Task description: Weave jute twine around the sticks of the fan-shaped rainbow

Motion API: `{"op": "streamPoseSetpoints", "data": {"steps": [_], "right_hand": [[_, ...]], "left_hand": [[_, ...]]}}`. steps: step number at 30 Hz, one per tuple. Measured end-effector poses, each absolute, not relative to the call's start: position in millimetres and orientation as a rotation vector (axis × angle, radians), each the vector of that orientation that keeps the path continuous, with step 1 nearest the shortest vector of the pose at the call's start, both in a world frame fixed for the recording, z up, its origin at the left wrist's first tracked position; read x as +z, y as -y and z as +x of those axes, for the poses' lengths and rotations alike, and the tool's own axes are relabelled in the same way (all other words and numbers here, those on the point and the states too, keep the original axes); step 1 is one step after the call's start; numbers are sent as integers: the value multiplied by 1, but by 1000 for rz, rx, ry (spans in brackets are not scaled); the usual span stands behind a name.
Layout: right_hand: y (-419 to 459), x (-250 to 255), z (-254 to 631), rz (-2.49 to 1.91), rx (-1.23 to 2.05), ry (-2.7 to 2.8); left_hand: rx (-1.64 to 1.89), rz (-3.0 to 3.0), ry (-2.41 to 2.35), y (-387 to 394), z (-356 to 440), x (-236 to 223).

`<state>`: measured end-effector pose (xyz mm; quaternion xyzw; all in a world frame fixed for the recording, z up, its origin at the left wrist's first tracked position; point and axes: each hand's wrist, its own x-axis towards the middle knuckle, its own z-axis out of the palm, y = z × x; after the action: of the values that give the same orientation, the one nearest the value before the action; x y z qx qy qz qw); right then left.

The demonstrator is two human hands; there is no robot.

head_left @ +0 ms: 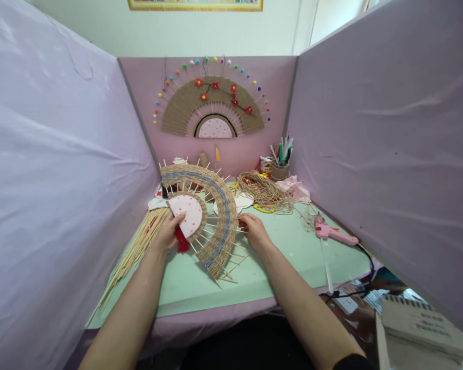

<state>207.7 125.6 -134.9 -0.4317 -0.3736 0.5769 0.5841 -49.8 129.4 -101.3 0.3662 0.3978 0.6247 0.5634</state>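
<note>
A woven twine fan point(216, 191) with a blue-grey band and thin wooden sticks poking out along its rim is held up over the table, its curved edge facing right. At its straight side, my left hand point(170, 231) grips the white, pink-spotted half-round base point(189, 216), thumb on top. A dark red tassel point(182, 240) hangs beside that hand. By the fan's right rim, my right hand point(253, 230) has its fingers pinched together at the stick ends; whether it holds a stick cannot be made out.
Loose wooden sticks point(133, 252) lie at left on the green table point(293, 257). Coiled twine point(264, 191) and a tool pot point(280, 171) stand behind. A pink glue gun point(334, 233) rests at right, its cord trailing off the edge. A finished fan point(173, 110) hangs on the back panel.
</note>
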Motion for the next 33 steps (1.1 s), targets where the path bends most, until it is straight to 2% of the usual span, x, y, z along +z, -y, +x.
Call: {"op": "streamPoseSetpoints", "data": {"steps": [22, 33], "right_hand": [[-119, -131, 208, -1110, 1259, 1015], [-124, -139, 209, -1028, 1348, 902]], "left_hand": [[1529, 899, -926, -131, -49, -102], [1502, 879, -901, -131, -52, -102]]}}
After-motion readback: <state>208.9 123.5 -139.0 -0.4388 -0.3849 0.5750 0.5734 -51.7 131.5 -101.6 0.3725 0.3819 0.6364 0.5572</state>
